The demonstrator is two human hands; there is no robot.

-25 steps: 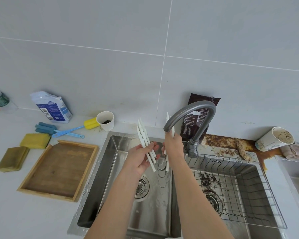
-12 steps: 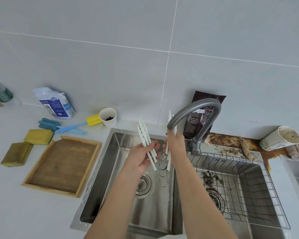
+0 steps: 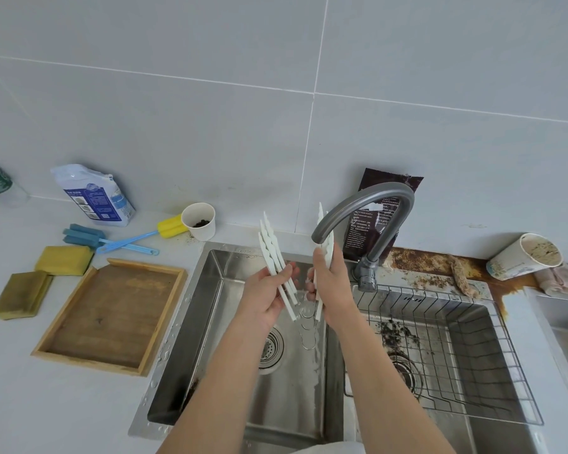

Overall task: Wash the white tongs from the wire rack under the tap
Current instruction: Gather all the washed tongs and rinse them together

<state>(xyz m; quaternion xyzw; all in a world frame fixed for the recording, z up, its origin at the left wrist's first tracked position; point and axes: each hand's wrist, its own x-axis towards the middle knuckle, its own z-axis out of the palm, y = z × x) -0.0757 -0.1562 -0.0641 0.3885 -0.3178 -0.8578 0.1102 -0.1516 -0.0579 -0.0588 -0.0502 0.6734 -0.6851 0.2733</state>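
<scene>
The left hand [image 3: 265,298] has its grip clamped on the tongs [image 3: 270,241], flat white plastic with pointed tips, over the shiny steel sink [image 3: 225,290]. The right hand [image 3: 332,290] has its grip clamped on similar white strips [image 3: 320,213] beside the curved grey tap [image 3: 379,195].

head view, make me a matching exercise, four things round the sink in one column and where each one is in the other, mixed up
1 white tongs
2 wooden tray
3 wire rack
4 brown bag

a in the sink's right basin
b propped behind the tap
c held in left hand and right hand
d on the counter left of the sink

Pairs: 1-c, 2-d, 3-a, 4-b
</scene>
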